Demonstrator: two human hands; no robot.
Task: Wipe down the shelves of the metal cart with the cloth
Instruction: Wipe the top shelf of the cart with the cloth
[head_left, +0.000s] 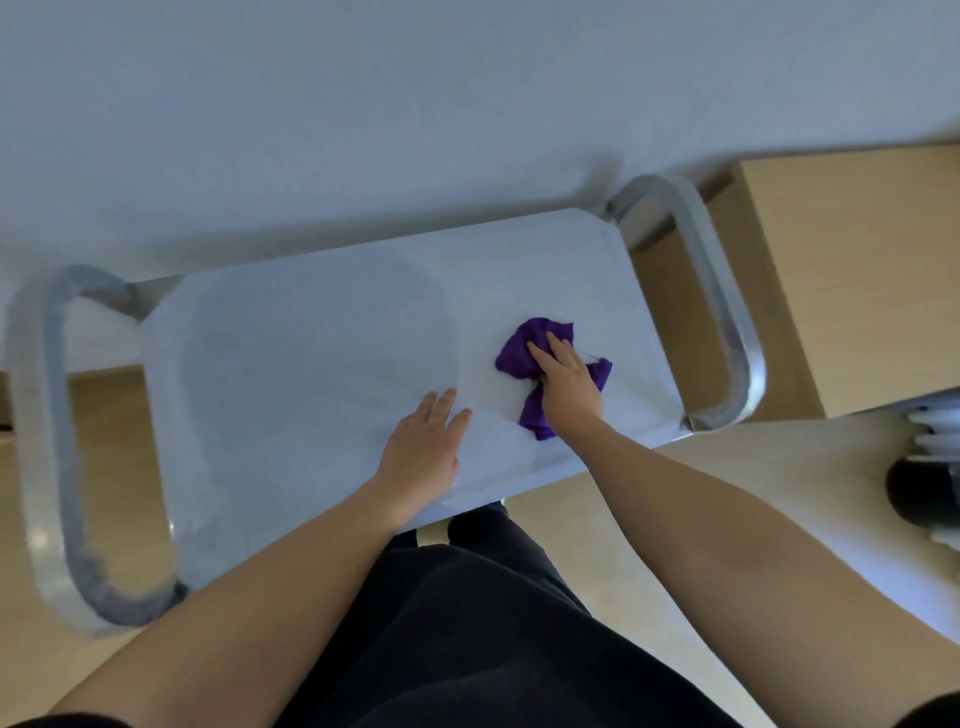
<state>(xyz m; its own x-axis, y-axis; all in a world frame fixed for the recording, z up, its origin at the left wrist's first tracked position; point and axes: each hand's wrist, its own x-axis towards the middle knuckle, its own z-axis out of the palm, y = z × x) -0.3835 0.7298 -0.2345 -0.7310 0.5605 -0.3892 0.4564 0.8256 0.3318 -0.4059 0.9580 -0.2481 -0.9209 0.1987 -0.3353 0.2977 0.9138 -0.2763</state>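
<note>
The purple cloth (524, 364) is pressed flat under the straight fingers of the right hand (569, 382), on the top shelf (311, 353) of the metal cart (47, 441). Just to its left, the left hand (423, 454) is laid open, palm down, on the shelf's near edge

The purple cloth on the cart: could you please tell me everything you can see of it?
The purple cloth is a soft, crumpled rag, bunched rather than folded, lying on the right part of the cart's pale top shelf. The right hand presses flat on its middle, hiding part of it; loose ends stick out on the far, right and near sides.
</note>
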